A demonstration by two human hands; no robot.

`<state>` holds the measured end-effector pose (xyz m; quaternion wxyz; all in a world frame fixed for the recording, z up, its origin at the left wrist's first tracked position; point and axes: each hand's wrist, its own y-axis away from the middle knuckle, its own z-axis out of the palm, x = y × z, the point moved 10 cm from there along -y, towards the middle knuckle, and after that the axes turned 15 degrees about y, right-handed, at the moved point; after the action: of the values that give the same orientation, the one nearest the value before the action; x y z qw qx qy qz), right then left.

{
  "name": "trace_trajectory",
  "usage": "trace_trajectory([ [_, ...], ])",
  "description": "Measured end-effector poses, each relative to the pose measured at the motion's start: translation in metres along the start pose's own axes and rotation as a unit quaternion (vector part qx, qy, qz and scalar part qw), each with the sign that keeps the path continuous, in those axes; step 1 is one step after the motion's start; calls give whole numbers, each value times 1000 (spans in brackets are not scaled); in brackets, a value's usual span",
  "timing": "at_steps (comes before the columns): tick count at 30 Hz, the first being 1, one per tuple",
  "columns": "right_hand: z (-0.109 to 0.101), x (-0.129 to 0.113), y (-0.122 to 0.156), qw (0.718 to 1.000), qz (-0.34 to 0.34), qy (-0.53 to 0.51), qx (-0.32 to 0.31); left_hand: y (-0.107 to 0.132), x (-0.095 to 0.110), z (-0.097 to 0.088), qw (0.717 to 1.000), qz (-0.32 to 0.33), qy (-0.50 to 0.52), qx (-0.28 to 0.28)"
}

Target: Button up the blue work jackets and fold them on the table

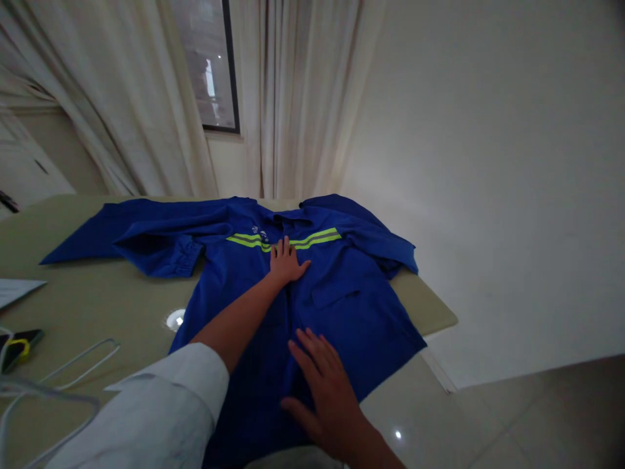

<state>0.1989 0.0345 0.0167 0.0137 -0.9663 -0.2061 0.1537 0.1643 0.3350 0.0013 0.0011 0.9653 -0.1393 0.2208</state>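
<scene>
Clock directions run from the middle of the view, 12 being the far side. The table (97, 306) spreads widest from 8 to 10 o'clock and runs under the jacket (307, 293), which lies front up across the centre, collar toward 12, its corner at 4 reaching past the table's edge.

The step in hand looks like smoothing the jacket flat. The right hand (325, 381), at about 6, is open over the lower front and grips nothing that shows. The left hand (286, 264) rests palm down near the centre, over the strip (315, 241), fingers a little spread, holding nothing. A next move would call for flat palms and light pressure, so that the cloth does not drag off the edge.

The jacket's near end runs out of view at 6, and the left arm covers part of its front. The cuff of the 2 o'clock sleeve cannot be made out. Whether the right palm touches cloth, I cannot tell. At 8 to 9, the paper (19, 290) and dark object (34, 339) are cut off. The logo (258, 231) is too small to read.
</scene>
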Motion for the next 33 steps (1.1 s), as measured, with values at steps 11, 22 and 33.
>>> trace_trajectory([
  [11,-31,18,42,987,-65,65,130,-8,-36,-34,988,136,-74,-2],
  [22,-7,-22,29,973,-115,153,125,-12,8,29,994,52,4,-94],
  [33,4,-23,24,983,-131,108,69,8,-18,5,998,62,-7,-32],
])
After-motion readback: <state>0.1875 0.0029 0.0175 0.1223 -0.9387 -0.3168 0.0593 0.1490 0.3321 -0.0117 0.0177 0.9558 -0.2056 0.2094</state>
